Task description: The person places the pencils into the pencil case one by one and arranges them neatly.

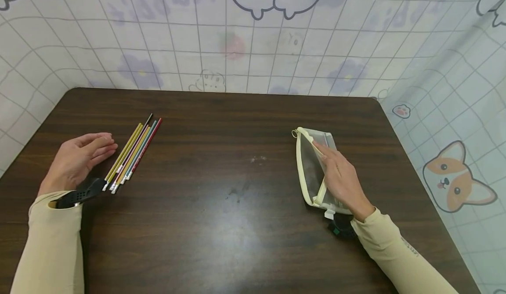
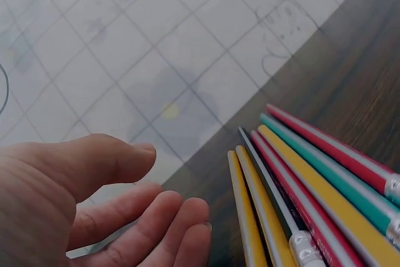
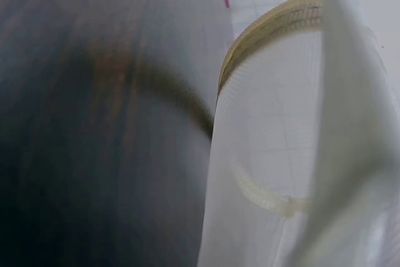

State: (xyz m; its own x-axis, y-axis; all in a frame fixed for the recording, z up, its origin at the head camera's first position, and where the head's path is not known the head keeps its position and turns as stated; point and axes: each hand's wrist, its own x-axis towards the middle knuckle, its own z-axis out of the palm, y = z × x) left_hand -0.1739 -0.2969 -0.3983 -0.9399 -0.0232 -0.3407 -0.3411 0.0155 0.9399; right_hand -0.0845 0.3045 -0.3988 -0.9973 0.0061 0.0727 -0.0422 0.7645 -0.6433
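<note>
Pouch (image 1: 301, 171) on worktop (image 1: 221, 145), mouth open. R hand (image 1: 341, 177) on pouch's R side, one finger extended; can't tell if fingers pinch. Pencils (image 1: 132, 153) bunched, approx. parallel, well L of pouch. L hand (image 1: 79, 158) farther L of pouch, beside pencils, fingers loosely bent, close tog., nothing held.

Pencils (image 1: 139, 152) and a translucent pouch (image 1: 312, 166) on a dark table (image 1: 221, 153)

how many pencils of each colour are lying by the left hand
yellow pencils: 3
red pencils: 2
green pencil: 1
black pencil: 1
total visible: 7
</note>
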